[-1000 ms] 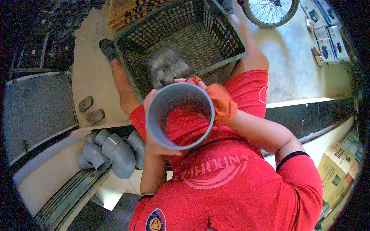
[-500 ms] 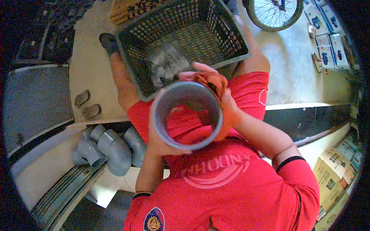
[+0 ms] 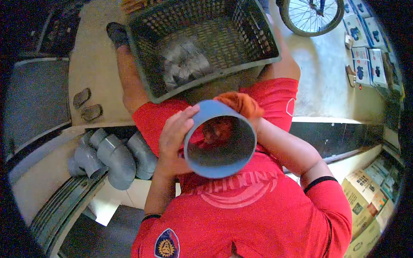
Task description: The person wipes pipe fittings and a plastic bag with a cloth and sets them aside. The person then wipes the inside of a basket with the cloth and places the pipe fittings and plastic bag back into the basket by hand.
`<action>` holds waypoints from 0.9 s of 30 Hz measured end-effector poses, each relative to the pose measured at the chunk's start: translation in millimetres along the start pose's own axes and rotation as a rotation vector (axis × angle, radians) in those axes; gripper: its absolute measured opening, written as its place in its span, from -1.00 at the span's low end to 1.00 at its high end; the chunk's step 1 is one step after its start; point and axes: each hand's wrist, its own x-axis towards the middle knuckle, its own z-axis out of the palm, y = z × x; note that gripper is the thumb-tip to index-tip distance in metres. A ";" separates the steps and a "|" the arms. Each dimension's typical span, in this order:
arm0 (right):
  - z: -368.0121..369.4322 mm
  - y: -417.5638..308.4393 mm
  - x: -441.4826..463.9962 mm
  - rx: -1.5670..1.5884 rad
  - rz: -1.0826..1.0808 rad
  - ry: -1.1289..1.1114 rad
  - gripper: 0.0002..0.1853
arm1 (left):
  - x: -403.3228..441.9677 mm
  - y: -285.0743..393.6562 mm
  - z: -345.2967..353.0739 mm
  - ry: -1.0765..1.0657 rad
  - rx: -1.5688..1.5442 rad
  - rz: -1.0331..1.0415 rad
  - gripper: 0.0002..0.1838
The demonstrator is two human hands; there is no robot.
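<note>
A grey plastic pipe fitting [image 3: 215,109] is held over my lap, its round open end tilted up towards me. My left hand [image 3: 175,133] is closed around its left side, fingers lying on the outer wall. On the far right side, an orange cloth [image 3: 241,104] is bunched against the fitting. My right hand [image 3: 258,122] is at this cloth and mostly hidden behind the cloth and the fitting. Through the open end I see something reddish inside, too dim to make out. Just beyond stands a dark green plastic crate [image 3: 215,71] with clear plastic wrapping [image 3: 185,62] in it.
Several grey pipe elbows [image 3: 116,159] lie at my left, beside a stack of long dark strips [image 3: 64,206]. A pair of sandals [image 3: 91,112] is on the floor. A bicycle wheel [image 3: 312,15] and printed boxes [image 3: 368,64] stand at the right, cartons [image 3: 365,195] lower right.
The fitting has tilted and shifted slightly right and down, showing more of its outer wall. My left hand has moved up its side. The cloth has slid along the far right edge.
</note>
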 end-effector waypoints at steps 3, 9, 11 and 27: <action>-1.9 5.2 4.0 0.136 -0.138 0.153 -0.60 | 8.8 -6.2 7.4 0.073 0.094 0.093 -0.01; 3.2 -33.8 8.8 -0.692 -0.532 0.347 -0.55 | -13.2 -15.8 22.9 0.454 -0.734 -0.513 0.25; 14.6 -66.1 -2.7 -1.061 -0.586 0.434 -0.51 | -27.9 -3.7 32.9 0.481 -0.502 -0.574 0.42; 54.4 -42.4 1.3 -0.986 -0.447 -0.230 -0.40 | -9.1 6.9 42.1 0.403 -1.133 -0.522 0.73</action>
